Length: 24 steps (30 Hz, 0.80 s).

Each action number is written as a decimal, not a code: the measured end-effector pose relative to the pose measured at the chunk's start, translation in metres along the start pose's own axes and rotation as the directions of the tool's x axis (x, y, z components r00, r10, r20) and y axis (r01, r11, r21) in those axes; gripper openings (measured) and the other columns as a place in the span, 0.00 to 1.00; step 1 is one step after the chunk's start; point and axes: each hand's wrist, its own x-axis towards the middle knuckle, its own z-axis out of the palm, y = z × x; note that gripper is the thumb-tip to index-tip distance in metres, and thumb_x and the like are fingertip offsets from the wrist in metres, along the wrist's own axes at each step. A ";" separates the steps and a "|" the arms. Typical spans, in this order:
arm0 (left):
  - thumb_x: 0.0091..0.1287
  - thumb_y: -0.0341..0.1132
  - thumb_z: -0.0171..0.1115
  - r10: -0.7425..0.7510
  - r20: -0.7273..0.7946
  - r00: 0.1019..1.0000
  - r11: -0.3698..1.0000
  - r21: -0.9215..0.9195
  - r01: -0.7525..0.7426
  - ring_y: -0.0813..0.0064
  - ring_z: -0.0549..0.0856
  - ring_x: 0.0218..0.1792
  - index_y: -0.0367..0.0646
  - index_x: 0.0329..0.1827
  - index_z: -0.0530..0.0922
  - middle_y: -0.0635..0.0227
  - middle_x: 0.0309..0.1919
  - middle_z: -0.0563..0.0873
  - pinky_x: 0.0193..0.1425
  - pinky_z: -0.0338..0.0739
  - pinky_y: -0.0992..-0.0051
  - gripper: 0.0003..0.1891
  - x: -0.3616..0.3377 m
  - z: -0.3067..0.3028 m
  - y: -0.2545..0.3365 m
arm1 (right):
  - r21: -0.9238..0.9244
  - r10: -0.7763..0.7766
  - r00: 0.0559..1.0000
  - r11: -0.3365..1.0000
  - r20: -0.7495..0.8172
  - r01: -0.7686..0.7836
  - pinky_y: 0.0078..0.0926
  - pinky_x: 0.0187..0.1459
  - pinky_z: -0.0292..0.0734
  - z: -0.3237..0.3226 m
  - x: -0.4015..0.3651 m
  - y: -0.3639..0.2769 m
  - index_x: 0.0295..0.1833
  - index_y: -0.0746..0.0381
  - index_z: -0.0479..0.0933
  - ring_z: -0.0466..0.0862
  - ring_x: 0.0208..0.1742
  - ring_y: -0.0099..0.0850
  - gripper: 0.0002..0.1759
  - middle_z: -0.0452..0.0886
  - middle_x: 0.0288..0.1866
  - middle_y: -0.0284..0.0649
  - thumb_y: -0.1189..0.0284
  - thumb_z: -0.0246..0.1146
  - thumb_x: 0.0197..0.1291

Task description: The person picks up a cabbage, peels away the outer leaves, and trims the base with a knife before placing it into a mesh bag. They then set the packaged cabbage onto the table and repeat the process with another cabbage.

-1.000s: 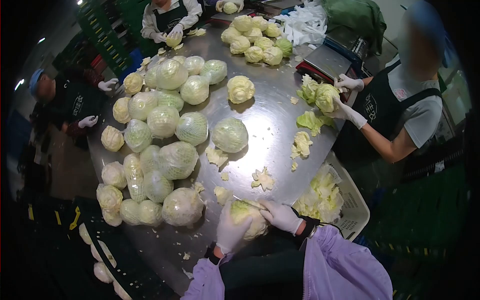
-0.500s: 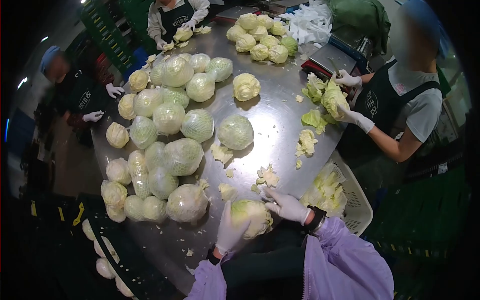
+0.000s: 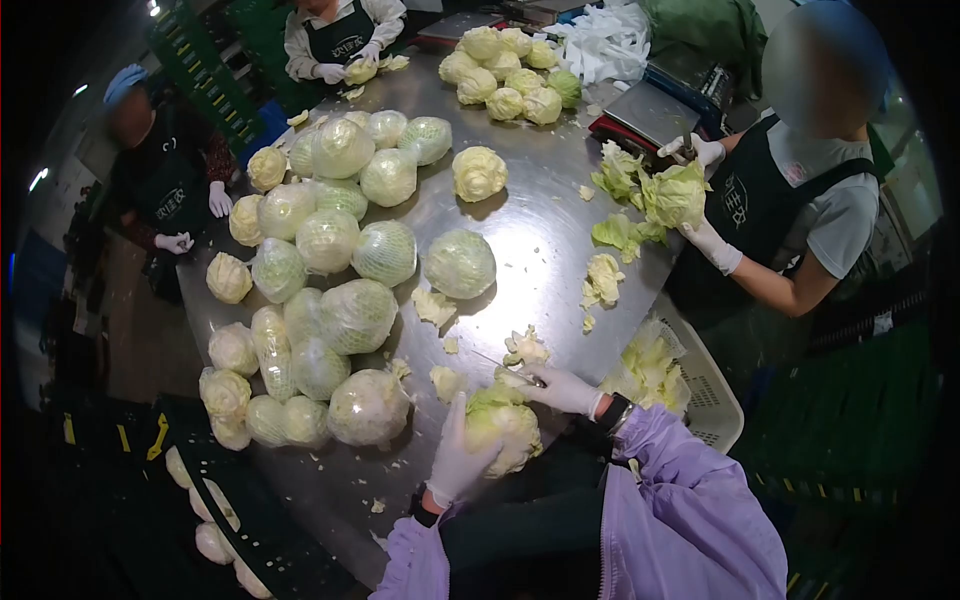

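My left hand (image 3: 462,458), in a white glove, grips the left side of a pale cabbage (image 3: 512,428) at the table's near edge. A loosened green leaf stands up at the cabbage's top. Held in my gloved right hand (image 3: 568,391) is a knife (image 3: 527,378), its thin blade pointing left over the top of the cabbage. Just beyond lie trimmed leaf scraps (image 3: 526,347). Left of my left hand sits a wrapped cabbage (image 3: 368,407).
Many wrapped cabbages (image 3: 357,315) cover the left of the metal table (image 3: 540,240). A white basket (image 3: 716,400) of leaves stands at right. A co-worker (image 3: 790,200) at right holds a cabbage; two more people stand at far left and back. Dark crates (image 3: 230,510) hold cabbages.
My right hand has moved slightly left, and the knife blade now shows over the cabbage. A leaf at its top has lifted. The view has shifted a little.
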 end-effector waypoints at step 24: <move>0.56 0.38 0.72 -0.069 -0.114 0.991 0.990 -0.133 0.053 0.57 0.65 0.70 0.36 0.74 0.58 0.50 0.69 0.65 0.73 0.60 0.63 0.44 -0.040 -0.007 -0.031 | 0.261 0.138 0.985 0.959 -0.101 -0.108 0.27 0.25 0.76 0.030 -0.054 0.025 0.51 0.61 0.78 0.80 0.21 0.27 0.17 0.78 0.24 0.36 0.63 0.63 0.61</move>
